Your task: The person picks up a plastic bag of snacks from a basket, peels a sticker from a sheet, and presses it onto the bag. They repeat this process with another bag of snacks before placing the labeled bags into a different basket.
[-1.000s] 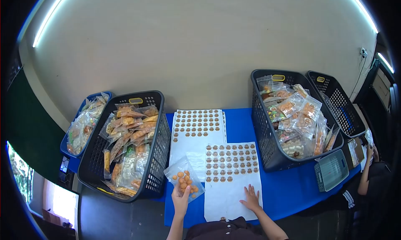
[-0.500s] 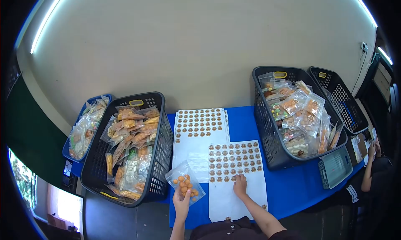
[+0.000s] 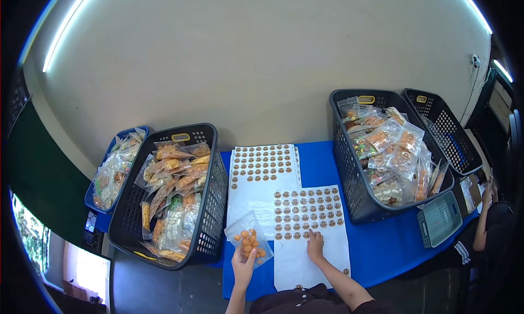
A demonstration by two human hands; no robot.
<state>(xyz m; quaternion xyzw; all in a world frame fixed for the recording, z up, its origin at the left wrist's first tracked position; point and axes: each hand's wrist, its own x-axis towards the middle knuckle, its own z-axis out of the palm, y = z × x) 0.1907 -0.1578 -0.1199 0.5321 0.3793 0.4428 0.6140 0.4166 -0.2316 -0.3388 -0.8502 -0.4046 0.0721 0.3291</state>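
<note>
My left hand (image 3: 243, 264) is closed on the lower edge of a clear zip bag (image 3: 248, 238) with several round orange-brown snacks inside. The bag tilts over the left part of the table. My right hand (image 3: 315, 246) rests on a white sticker sheet (image 3: 311, 267) printed with rows of round brown stickers (image 3: 296, 226). Its fingertips are pinched together at the right end of the lowest full row, at a sticker they partly cover. Under this sheet's left edge lies another sticker sheet (image 3: 256, 196), partly hidden by the bag.
A dark basket (image 3: 210, 205) of snack bags stands left, with a blue basket (image 3: 89, 196) beyond it. Another dark basket (image 3: 349, 172) of labelled bags, an empty-looking basket (image 3: 464, 139) and a grey-green tray (image 3: 445, 218) stand right on the blue table (image 3: 376, 248). Another person's arm (image 3: 481, 226) is far right.
My left hand and the zip bag have shifted slightly right, closer to the front sticker sheet. My right hand stays at the same row, its fingers slightly changed. The view has shifted a little.
</note>
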